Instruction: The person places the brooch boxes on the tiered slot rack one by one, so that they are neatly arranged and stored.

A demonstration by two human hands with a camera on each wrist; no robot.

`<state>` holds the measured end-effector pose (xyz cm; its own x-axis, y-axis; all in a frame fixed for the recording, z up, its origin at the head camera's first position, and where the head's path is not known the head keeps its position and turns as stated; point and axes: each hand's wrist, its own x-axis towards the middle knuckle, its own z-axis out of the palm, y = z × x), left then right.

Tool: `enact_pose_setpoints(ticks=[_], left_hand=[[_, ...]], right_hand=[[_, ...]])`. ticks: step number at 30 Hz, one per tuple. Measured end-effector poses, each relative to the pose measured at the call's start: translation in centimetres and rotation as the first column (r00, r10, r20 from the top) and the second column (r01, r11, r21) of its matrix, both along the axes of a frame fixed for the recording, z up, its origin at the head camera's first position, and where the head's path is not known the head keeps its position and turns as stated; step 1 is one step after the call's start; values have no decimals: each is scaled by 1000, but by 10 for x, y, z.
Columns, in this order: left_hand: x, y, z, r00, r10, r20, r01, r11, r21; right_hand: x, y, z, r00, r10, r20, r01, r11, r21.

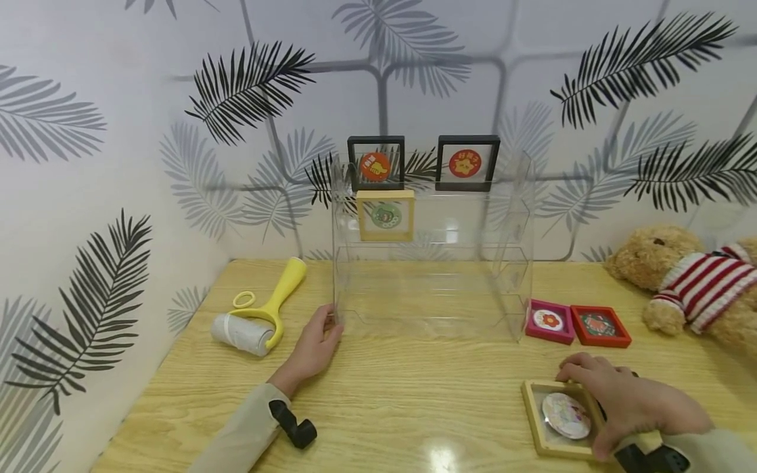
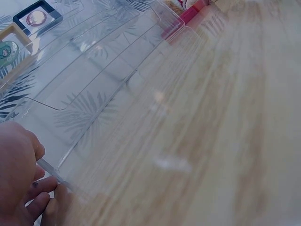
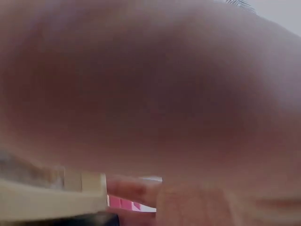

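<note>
A clear tiered display rack (image 1: pixel 432 289) stands at the back of the table, two black frames (image 1: pixel 467 186) on its top tier and a yellow frame (image 1: pixel 386 238) one tier below. At its lower left edge my left hand (image 1: pixel 313 345) holds the side panel, thumb and fingers (image 2: pixel 40 200) on either side of it. Front right, my right hand (image 1: pixel 641 397) grips a beige frame (image 1: pixel 535 420) with a round shiny badge inside, thumb at the near edge, fingers at the far one. Something black (image 3: pixel 94 220) shows under the frame in the right wrist view.
A magenta frame (image 1: pixel 550 334) and a red frame (image 1: pixel 621 332) lie right of the rack. Behind them, a teddy bear (image 1: pixel 656 276) in a striped sweater lies on its side. At the left are a yellow-handled lint roller (image 1: pixel 290 279) and a yellow ring (image 1: pixel 244 293).
</note>
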<state>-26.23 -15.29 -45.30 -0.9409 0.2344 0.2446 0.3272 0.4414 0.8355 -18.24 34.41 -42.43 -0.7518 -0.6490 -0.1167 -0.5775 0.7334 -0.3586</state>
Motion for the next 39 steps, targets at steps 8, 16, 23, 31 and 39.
enact_pose_setpoints(ticks=[8,16,23,31,39], left_hand=[[3,0,-4,1000,12,-10,-11,1000,7],[6,-1,-8,1000,26,-13,-26,1000,-2],[7,-2,-8,1000,20,-8,-20,1000,2],[2,-5,-7,999,-7,-50,8,999,32],[0,-1,-1,998,-24,-52,26,999,32]], right_hand=[[11,-23,19,997,-47,67,51,997,-57],[14,-39,22,993,-117,-10,115,983,-145],[11,-51,18,994,-83,-67,51,924,-379],[10,-73,9,949,-238,-208,91,837,-539],[16,-90,30,929,-311,-203,115,761,-638]])
